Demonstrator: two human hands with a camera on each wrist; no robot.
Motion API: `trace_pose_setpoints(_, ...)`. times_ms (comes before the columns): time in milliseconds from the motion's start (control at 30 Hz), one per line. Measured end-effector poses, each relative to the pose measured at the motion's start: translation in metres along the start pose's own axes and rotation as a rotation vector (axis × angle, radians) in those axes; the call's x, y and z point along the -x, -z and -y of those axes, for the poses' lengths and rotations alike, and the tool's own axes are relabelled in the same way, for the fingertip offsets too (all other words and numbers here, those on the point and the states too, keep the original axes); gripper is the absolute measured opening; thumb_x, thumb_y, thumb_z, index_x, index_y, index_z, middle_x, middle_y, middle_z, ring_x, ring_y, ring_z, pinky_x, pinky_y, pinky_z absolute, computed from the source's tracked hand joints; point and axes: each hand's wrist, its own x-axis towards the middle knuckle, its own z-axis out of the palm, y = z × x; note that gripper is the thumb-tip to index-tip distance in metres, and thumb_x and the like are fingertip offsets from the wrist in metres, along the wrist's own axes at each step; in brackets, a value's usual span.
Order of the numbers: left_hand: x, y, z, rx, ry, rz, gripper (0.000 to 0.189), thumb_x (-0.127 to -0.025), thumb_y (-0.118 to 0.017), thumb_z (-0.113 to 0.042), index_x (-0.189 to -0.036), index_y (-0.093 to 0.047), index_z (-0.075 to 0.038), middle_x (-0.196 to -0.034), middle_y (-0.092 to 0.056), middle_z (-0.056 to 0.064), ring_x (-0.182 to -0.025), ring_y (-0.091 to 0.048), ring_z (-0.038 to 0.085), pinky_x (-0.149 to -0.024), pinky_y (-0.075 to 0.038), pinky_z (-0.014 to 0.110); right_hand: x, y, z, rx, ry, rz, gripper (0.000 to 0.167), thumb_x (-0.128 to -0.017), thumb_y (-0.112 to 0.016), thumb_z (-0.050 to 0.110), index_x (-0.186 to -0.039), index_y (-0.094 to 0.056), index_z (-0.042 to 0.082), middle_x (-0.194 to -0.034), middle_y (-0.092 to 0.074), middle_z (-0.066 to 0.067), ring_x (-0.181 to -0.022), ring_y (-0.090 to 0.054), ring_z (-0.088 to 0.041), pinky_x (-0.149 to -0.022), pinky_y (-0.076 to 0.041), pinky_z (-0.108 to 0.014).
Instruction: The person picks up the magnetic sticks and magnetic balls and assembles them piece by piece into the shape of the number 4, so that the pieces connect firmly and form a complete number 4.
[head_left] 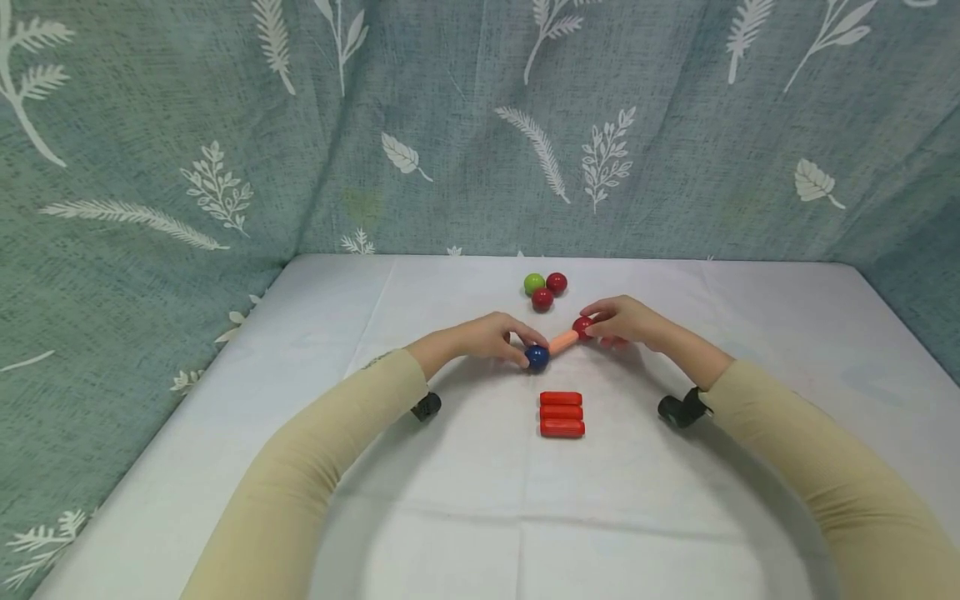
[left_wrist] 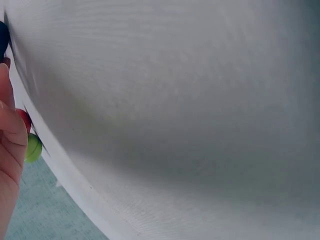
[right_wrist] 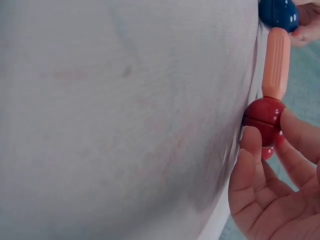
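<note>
In the head view a blue ball (head_left: 537,358) and a dark red ball (head_left: 582,327) sit at the two ends of a ribbed orange stick (head_left: 564,342). My left hand (head_left: 495,337) pinches the blue ball between thumb and fingers. On the other end, my right hand (head_left: 628,322) holds the red ball. The right wrist view shows the orange stick (right_wrist: 276,62) touching both the red ball (right_wrist: 263,121) and the blue ball (right_wrist: 278,14). Only a sliver of the blue ball (left_wrist: 3,37) appears in the left wrist view.
Behind the hands, a green ball (head_left: 534,284) is grouped with two red balls, one nearer (head_left: 542,299) and one at right (head_left: 557,283). Three red sticks (head_left: 561,413) lie side by side nearer the front of the white-covered table (head_left: 450,533). A patterned curtain (head_left: 465,167) hangs behind.
</note>
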Motion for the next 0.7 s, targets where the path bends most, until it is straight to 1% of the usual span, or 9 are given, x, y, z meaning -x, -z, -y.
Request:
trace_pose_setpoints(133,-0.0002,-0.0013,-0.0026,0.017,-0.002,0.039,0.043,-0.082,-0.069,-0.017,-0.124,-0.059,-0.019,-0.117,-0.06,0.004,-0.091,-0.051,0.015,-0.069,-0.043,0.022,-0.0031,-0.0015,0.0007,0.005,-0.001,-0.004,0.043,-0.091,-0.054,0.016,-0.132,-0.047,0.007,-0.126,-0.051,-0.019,-0.075,-0.053,-0.017,-0.066,-0.045,-0.023)
trace_pose_setpoints(300,-0.0004,-0.005,-0.0042,0.032,-0.024,0.05,0.043,-0.083,-0.068,-0.02,-0.125,-0.058,-0.018,-0.118,-0.059,0.006,-0.078,-0.051,0.015,-0.064,-0.045,0.022,-0.0056,-0.0034,0.0021,0.002,-0.003,-0.008,0.042,-0.091,-0.053,0.015,-0.132,-0.046,0.007,-0.125,-0.051,-0.018,-0.076,-0.053,-0.018,-0.066,-0.045,-0.024)
trace_pose_setpoints(467,-0.0007,-0.0077,-0.0043,0.026,-0.032,0.025,0.04,-0.082,-0.069,-0.021,-0.121,-0.061,-0.018,-0.116,-0.06,0.003,-0.069,-0.05,0.013,-0.061,-0.044,0.021,-0.0047,-0.0045,0.0053,-0.002,-0.007,-0.012,0.044,-0.091,-0.054,0.015,-0.133,-0.046,0.009,-0.126,-0.051,-0.017,-0.075,-0.053,-0.017,-0.065,-0.045,-0.024)
trace_pose_setpoints(567,0.001,-0.0083,-0.0055,0.022,-0.034,0.012,0.039,-0.081,-0.07,-0.02,-0.119,-0.062,-0.017,-0.115,-0.061,0.002,-0.066,-0.05,0.012,-0.059,-0.044,0.021,-0.0023,-0.0045,0.0068,-0.009,0.003,-0.02,0.044,-0.091,-0.054,0.015,-0.133,-0.045,0.007,-0.127,-0.05,-0.019,-0.074,-0.053,-0.017,-0.065,-0.046,-0.024)
trace_pose_setpoints(633,0.0029,-0.0089,-0.0064,0.015,-0.035,0.003,0.039,-0.081,-0.07,-0.02,-0.119,-0.062,-0.016,-0.115,-0.061,0.002,-0.066,-0.051,0.012,-0.06,-0.044,0.021,-0.0002,-0.0044,0.0071,-0.009,0.014,-0.03,0.044,-0.091,-0.055,0.015,-0.133,-0.045,0.005,-0.128,-0.05,-0.02,-0.074,-0.054,-0.017,-0.065,-0.047,-0.025)
trace_pose_setpoints(700,0.0048,-0.0098,-0.0077,-0.005,-0.039,-0.01,0.039,-0.08,-0.071,-0.02,-0.118,-0.063,-0.016,-0.114,-0.062,0.002,-0.072,-0.052,0.011,-0.063,-0.044,0.02,0.0025,-0.0042,0.007,-0.002,0.023,-0.038,0.044,-0.09,-0.055,0.015,-0.131,-0.046,0.003,-0.126,-0.05,-0.021,-0.075,-0.055,-0.018,-0.065,-0.048,-0.025)
